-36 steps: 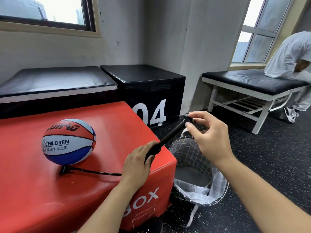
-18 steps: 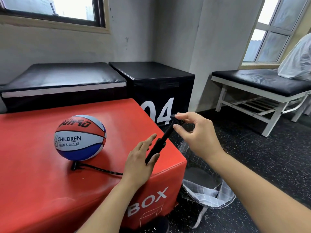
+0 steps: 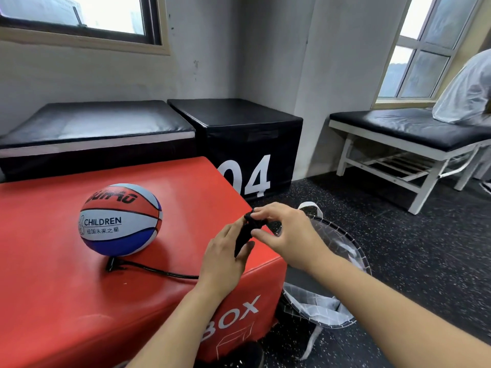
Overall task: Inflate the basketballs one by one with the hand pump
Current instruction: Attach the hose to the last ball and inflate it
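A red, white and blue basketball [image 3: 121,219] marked CHILDREN sits on the red padded box [image 3: 53,288]. A thin black hose [image 3: 159,272] runs from under the ball to the black hand pump [image 3: 243,235] near the box's right corner. My left hand [image 3: 225,256] holds the pump's barrel between thumb and fingers. My right hand [image 3: 287,235] pinches the handle at the pump's top end, close to the left hand. The pump's lower part is hidden behind my left hand.
A checked fabric basket [image 3: 345,251] with a wire rim stands on the dark floor right of the box. Black padded boxes [image 3: 239,128] line the wall behind. A bench [image 3: 398,134] with a person in white stands at the right.
My right hand has pushed the pump handle down toward my left hand, so the pump is much shorter. The ball and hose have stayed in place.
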### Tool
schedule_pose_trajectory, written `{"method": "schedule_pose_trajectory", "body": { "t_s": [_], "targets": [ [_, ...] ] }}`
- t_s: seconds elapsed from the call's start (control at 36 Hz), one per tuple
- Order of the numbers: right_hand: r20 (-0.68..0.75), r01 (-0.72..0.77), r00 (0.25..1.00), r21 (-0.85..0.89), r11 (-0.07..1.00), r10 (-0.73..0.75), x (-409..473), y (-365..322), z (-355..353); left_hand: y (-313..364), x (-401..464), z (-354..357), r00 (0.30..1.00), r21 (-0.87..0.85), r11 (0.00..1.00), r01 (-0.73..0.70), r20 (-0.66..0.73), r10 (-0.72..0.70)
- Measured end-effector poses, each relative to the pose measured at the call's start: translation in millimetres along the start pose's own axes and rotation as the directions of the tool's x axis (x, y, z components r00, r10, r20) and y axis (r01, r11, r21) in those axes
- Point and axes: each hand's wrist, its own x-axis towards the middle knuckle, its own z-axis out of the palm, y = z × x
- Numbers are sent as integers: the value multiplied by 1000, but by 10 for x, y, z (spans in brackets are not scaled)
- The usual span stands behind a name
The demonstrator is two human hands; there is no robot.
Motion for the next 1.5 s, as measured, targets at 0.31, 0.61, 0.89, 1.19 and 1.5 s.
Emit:
{"method": "schedule_pose_trajectory", "body": {
  "t_s": [0.31, 0.61, 0.89, 1.19, 1.5],
  "targets": [
    [-80, -85, 992, 162, 983, 99, -193, 49, -164, 138, -30, 48, 1000, 69, 997, -20, 22, 18],
    [-427, -6, 894, 290, 957, 135, -258, 71, -733, 138, -14, 62, 999, 67, 997, -37, 29, 35],
    [-357, 59, 934, 216, 975, 22, -100, -40, -631, 62, -30, -58, 999, 10, 999, 34, -14, -34],
    [-206, 77, 977, 62, 995, -63, 166, -94, -197, -23, -44, -204, 998, -16, 999, 48, -32, -49],
    [-8, 38, 999, 12, 999, -38, 171, 42, 181, -92, 4, -197, 995, 13, 995, 96, -21, -96]
  ]
}}
